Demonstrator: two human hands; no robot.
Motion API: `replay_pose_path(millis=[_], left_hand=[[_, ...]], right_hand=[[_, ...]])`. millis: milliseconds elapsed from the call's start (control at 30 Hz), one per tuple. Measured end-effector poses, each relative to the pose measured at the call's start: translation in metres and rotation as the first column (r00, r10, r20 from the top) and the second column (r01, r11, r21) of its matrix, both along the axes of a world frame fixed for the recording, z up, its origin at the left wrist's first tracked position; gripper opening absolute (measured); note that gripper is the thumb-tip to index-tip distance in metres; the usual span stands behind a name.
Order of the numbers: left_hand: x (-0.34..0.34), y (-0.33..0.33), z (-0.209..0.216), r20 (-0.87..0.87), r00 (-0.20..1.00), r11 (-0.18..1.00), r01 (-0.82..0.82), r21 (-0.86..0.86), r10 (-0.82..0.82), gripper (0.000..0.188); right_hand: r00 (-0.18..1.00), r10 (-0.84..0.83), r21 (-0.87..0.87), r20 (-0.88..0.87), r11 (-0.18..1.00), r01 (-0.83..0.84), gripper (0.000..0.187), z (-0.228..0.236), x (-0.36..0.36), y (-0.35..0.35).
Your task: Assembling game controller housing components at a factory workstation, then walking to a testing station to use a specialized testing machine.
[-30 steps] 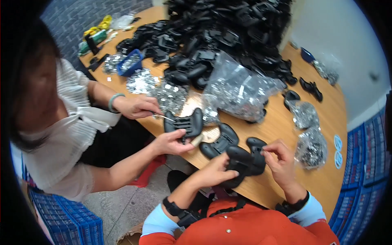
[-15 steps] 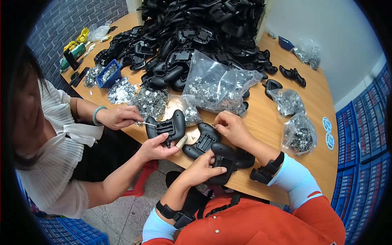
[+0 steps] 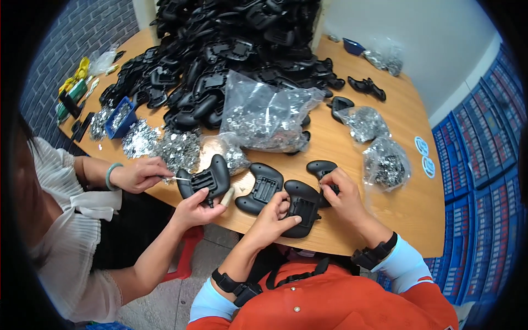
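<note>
Black controller shell (image 3: 301, 208) — at the near edge of the wooden table (image 3: 385, 220), tilted up off the top, gripped from the left by the left hand (image 3: 275, 217) with fingers curled around its lower grip. Right hand (image 3: 344, 195) — now back on the shell's right horn, fingers pinched there; half a second ago it reached out to the clear bag of metal parts (image 3: 264, 118). What it pinches is too small to tell. Second black shell (image 3: 259, 188) lies flat just left, as before. Beside it, a co-worker's hands (image 3: 165, 190) hold another shell (image 3: 203, 180), unchanged. Heap of black shells (image 3: 231, 44) behind.
</note>
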State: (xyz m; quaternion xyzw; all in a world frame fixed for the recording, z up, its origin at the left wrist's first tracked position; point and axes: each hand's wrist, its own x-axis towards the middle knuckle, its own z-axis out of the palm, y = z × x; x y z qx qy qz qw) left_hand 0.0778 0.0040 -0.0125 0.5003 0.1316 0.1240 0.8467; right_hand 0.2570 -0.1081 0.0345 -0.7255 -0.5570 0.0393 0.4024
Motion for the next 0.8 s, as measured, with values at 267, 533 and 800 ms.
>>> replay_pose_path(millis=[267, 533, 800], left_hand=[[-0.003, -0.007, -0.010, 0.076, 0.987, 0.987, -0.148, 0.067, 0.143, 0.053], [-0.004, -0.008, -0.016, 0.113, 0.983, 0.975, -0.160, 0.152, 0.144, 0.059], [-0.006, -0.013, -0.009, 0.055, 0.976, 0.975, -0.214, 0.061, 0.211, 0.062]], right_hand=[[0.972, -0.012, -0.022, -0.236, 1.000, 0.007, 0.008, 0.021, -0.028, -0.008], [0.981, 0.035, 0.016, -0.192, 0.999, -0.033, 0.007, 0.017, -0.039, -0.004], [0.866, -0.024, 0.044, -0.500, 0.998, 0.053, 0.010, -0.002, 0.000, 0.002]])
